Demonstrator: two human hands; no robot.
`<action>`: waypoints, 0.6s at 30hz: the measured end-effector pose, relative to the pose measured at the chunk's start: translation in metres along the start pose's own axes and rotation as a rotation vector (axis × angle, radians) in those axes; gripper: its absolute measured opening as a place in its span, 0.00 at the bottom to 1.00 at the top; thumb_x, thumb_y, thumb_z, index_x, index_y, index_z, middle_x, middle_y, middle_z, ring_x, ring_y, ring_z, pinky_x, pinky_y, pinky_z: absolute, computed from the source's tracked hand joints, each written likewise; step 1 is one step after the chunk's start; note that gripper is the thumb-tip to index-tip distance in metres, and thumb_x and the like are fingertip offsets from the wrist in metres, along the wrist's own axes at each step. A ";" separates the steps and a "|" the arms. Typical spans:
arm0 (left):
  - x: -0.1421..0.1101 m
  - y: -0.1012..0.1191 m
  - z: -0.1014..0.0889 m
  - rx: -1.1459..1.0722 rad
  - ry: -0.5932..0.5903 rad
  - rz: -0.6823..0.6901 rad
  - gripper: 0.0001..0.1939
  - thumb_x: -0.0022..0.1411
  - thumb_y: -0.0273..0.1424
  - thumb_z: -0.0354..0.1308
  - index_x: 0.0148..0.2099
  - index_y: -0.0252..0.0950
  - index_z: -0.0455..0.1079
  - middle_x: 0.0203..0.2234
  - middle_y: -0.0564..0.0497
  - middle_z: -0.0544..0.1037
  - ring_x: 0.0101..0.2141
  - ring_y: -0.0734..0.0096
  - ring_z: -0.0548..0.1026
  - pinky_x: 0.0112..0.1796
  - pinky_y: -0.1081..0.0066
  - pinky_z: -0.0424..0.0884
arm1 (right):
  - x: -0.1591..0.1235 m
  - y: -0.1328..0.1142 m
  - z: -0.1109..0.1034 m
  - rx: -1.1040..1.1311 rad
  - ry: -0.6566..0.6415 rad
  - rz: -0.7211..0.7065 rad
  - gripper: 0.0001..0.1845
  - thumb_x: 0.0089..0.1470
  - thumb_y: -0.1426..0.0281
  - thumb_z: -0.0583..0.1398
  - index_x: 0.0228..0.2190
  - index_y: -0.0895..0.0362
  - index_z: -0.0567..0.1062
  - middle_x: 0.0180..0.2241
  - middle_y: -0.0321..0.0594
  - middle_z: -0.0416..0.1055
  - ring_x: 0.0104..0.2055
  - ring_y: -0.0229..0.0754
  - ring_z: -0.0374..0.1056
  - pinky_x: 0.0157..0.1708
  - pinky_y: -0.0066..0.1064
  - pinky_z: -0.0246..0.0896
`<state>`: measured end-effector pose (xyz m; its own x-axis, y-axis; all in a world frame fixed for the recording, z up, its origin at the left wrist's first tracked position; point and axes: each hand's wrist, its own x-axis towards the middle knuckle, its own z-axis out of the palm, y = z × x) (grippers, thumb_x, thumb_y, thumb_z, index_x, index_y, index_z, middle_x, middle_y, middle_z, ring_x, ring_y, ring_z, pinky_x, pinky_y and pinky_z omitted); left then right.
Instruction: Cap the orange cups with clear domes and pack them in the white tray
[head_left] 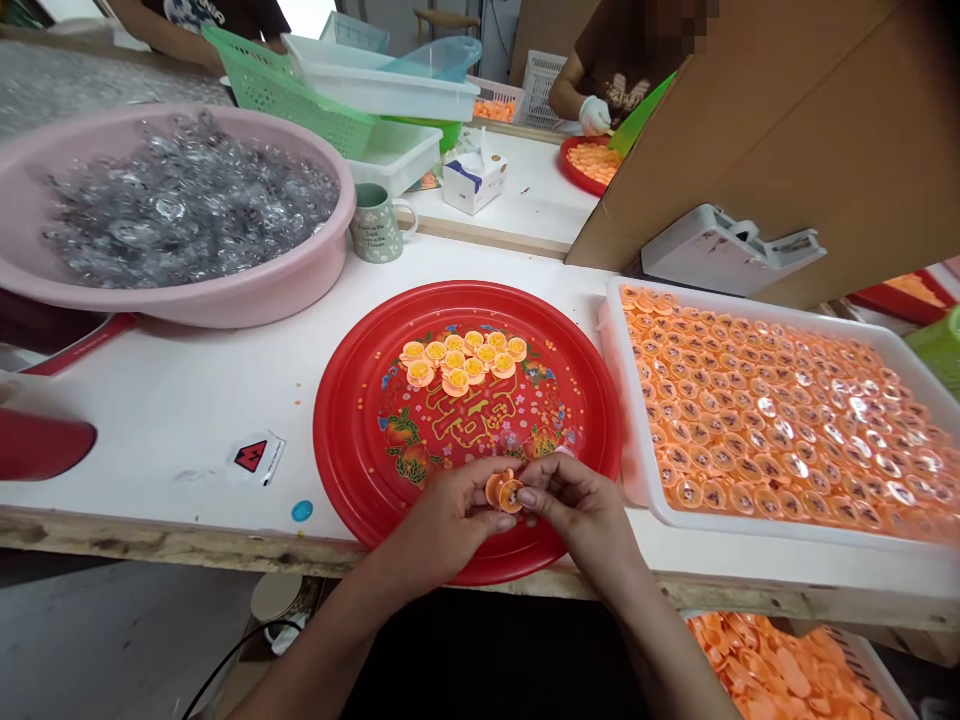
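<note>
Over the front of a round red tray (341, 430), my left hand (454, 510) is closed around small orange plastic pieces (510, 495) with round, cup-like faces. My right hand (581, 500) pinches the same pieces from the other side, thumb on the edge of the nearer one. Whether the pieces are joined cannot be seen. Farther back on the tray lies a cluster of orange pieces with yellow centres (455, 362). To the right, a white tray (795, 535) holds many orange pieces with dark marks in their round faces, laid in rows.
At left stands a pink basin (319, 255) of clear plastic parts, beside a green mug (377, 225). A tissue box (474, 185), stacked baskets (300, 110) and a cardboard panel (750, 150) stand behind. Two other people work across the table. Below right is a bin of orange parts (780, 665).
</note>
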<state>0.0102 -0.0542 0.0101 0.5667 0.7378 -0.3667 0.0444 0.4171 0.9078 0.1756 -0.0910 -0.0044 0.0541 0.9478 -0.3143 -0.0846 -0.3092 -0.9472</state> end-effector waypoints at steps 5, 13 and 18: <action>-0.001 -0.003 0.003 0.282 0.041 0.106 0.23 0.58 0.22 0.56 0.56 0.38 0.70 0.50 0.48 0.77 0.52 0.62 0.73 0.55 0.62 0.67 | -0.008 0.001 0.002 -0.227 0.098 -0.149 0.04 0.51 0.69 0.65 0.28 0.56 0.76 0.28 0.36 0.74 0.30 0.38 0.70 0.32 0.29 0.65; -0.001 -0.006 0.007 0.395 0.074 0.178 0.24 0.59 0.24 0.56 0.58 0.36 0.68 0.52 0.48 0.76 0.52 0.63 0.73 0.54 0.65 0.68 | -0.012 0.003 0.002 -0.283 0.162 -0.194 0.02 0.52 0.70 0.64 0.29 0.55 0.74 0.27 0.35 0.73 0.29 0.39 0.70 0.31 0.30 0.66; -0.004 0.001 0.008 0.430 0.087 0.243 0.21 0.62 0.26 0.54 0.57 0.38 0.68 0.53 0.49 0.75 0.54 0.66 0.71 0.57 0.66 0.65 | -0.015 0.006 0.005 -0.270 0.168 -0.255 0.02 0.55 0.72 0.62 0.30 0.54 0.74 0.26 0.33 0.72 0.28 0.38 0.69 0.29 0.29 0.66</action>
<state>0.0141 -0.0612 0.0141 0.5328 0.8358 -0.1327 0.2651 -0.0159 0.9641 0.1697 -0.1063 -0.0047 0.2029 0.9778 -0.0519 0.2160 -0.0963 -0.9716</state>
